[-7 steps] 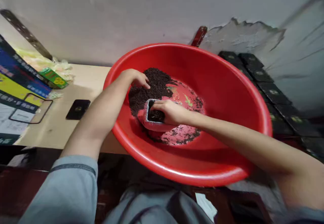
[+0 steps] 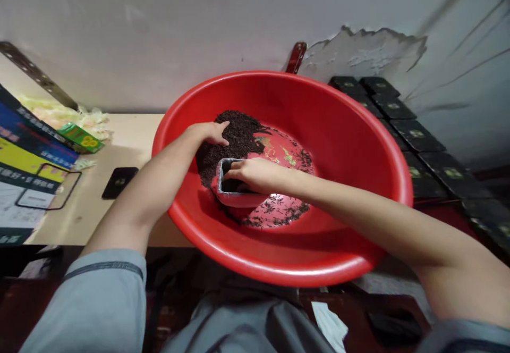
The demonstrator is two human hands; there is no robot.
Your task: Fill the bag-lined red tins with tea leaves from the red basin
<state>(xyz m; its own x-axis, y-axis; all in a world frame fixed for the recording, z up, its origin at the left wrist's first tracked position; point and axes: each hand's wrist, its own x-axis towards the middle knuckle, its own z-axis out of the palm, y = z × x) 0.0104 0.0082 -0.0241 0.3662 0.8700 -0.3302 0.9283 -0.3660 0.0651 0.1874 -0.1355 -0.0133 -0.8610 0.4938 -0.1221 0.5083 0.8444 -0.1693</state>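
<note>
A wide red plastic basin (image 2: 404,183) holds a heap of small dark brown loose bits (image 2: 241,129), like dried tea leaves. My left hand (image 2: 213,132) reaches over the near left side of that heap, fingers apart, nothing held. Lower in the basin, my right hand (image 2: 258,175) grips a small rectangular box (image 2: 241,200) by its edge, with fingers inside the mouth. The box lies tilted, its opening facing left towards the heap; its shiny outside looks reddish. Its inside is dark, and the hand hides part of it. More bits lie scattered over the patterned basin floor.
Several black square packs (image 2: 416,135) stand in rows right of the basin. On the pale board at left lie a black flat case (image 2: 119,182), a green box (image 2: 82,137) and a printed colour carton (image 2: 32,161). A peeling wall (image 2: 179,39) rises behind.
The view has shifted, so the basin sits a little further left. My left thumb and finger look more spread over the heap. My right hand keeps its grip on the box.
</note>
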